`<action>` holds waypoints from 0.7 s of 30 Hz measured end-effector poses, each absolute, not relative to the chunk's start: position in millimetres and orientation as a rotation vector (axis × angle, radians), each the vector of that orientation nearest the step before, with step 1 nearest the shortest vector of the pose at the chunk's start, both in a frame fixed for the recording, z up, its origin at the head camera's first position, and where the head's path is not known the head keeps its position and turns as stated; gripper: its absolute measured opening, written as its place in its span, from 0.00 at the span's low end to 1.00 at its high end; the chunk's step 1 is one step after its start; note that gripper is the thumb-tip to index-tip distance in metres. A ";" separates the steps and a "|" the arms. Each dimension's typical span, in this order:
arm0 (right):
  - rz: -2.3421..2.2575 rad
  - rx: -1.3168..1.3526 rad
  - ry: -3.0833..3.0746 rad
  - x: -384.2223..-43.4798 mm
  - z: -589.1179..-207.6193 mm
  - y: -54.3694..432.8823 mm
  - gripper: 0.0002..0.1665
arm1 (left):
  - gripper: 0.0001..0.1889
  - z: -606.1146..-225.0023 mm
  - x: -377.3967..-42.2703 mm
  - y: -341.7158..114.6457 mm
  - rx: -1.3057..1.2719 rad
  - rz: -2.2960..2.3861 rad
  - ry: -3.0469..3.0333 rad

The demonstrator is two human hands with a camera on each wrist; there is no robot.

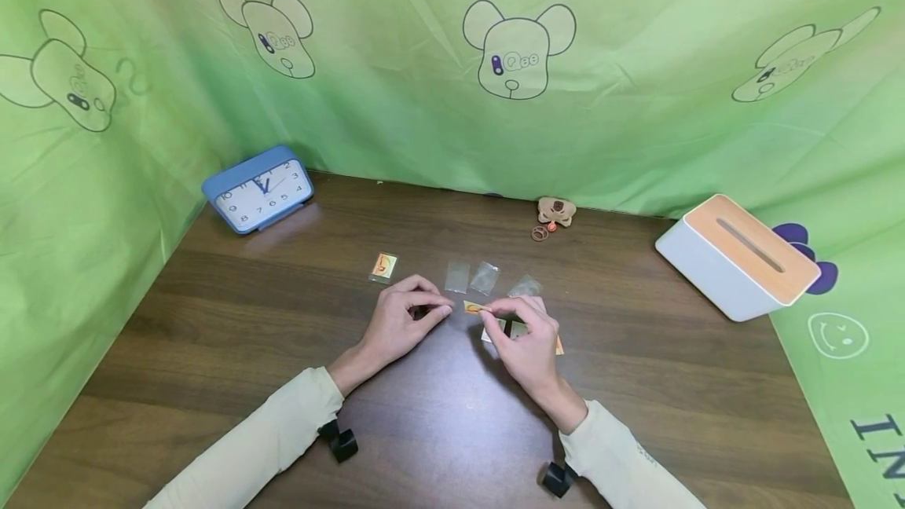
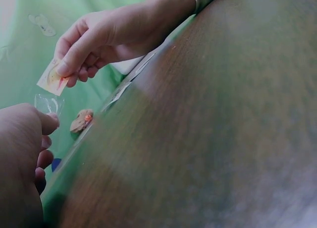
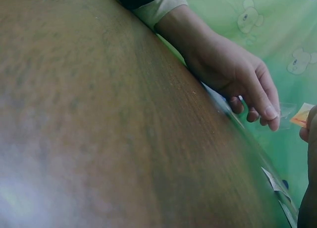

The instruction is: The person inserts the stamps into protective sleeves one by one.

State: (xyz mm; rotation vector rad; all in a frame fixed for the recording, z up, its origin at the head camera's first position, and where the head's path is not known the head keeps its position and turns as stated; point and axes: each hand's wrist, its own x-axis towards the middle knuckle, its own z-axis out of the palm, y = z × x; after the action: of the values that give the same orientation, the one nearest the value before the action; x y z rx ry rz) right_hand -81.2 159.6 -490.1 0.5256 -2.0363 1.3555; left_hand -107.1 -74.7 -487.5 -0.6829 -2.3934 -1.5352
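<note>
My left hand (image 1: 401,319) pinches a small clear plastic sleeve (image 2: 48,105) between thumb and forefinger. Between the thumb and fingers of my right hand (image 1: 529,340) is a small card (image 2: 52,79) with a yellow and orange print, held close to the sleeve but apart from it. Beneath the right hand lie a few more small cards (image 1: 492,330), partly hidden by it. Several clear sleeves (image 1: 457,276) lie on the table just beyond the hands. A printed card in a sleeve (image 1: 383,266) lies beyond the left hand.
A blue clock (image 1: 260,191) stands at the back left of the wooden table (image 1: 247,320). At the back is a brown bear keyring (image 1: 556,211). A white tissue box with a wooden top (image 1: 735,258) stands on the right. Green cloth (image 1: 396,100) hangs behind.
</note>
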 end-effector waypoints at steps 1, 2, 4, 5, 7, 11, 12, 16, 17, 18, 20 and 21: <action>1.354 0.526 -2.040 -81.0 -489.9 159.7 0.10 | 0.05 -487.6 -107.1 -74.6 -0.689 -1.529 -2.394; 1.354 0.524 -2.045 -80.8 -489.7 159.8 0.10 | 0.05 -487.5 -107.0 -74.5 -0.694 -1.526 -2.393; 1.353 0.524 -2.054 -80.3 -489.2 159.7 0.10 | 0.05 -487.0 -106.8 -74.3 -0.698 -1.522 -2.391; 1.353 0.525 -2.057 -80.2 -489.0 159.7 0.10 | 0.05 -486.8 -106.8 -74.3 -0.699 -1.521 -2.390; 1.353 0.529 -2.059 -80.3 -489.0 159.5 0.10 | 0.05 -486.3 -106.7 -74.1 -0.701 -1.517 -2.387; 1.347 0.544 -2.061 -81.3 -490.3 159.6 0.10 | 0.05 -486.0 -106.5 -73.9 -0.716 -1.504 -2.376; 1.345 0.547 -2.064 -81.5 -490.4 159.7 0.10 | 0.05 -485.9 -106.4 -73.9 -0.722 -1.499 -2.373; 1.339 0.557 -2.076 -82.0 -490.5 159.7 0.10 | 0.05 -485.9 -105.8 -74.2 -0.743 -1.475 -2.374; 1.338 0.557 -2.079 -82.0 -490.4 159.7 0.09 | 0.05 -485.7 -105.6 -74.2 -0.746 -1.472 -2.376; 1.338 0.556 -2.080 -82.1 -490.4 159.8 0.09 | 0.05 -485.6 -105.4 -74.2 -0.747 -1.471 -2.377; 1.337 0.554 -2.082 -82.2 -490.5 159.7 0.09 | 0.05 -485.3 -105.1 -74.2 -0.745 -1.473 -2.381; 1.338 0.552 -2.084 -82.2 -490.5 159.7 0.09 | 0.05 -485.1 -105.0 -74.2 -0.743 -1.478 -2.382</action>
State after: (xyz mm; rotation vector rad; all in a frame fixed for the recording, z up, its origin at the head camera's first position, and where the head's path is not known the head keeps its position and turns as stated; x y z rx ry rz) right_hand -82.2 159.7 -490.5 0.5522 -2.0840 1.3379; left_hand -105.0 -74.2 -485.1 -0.7428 -2.3822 -1.4778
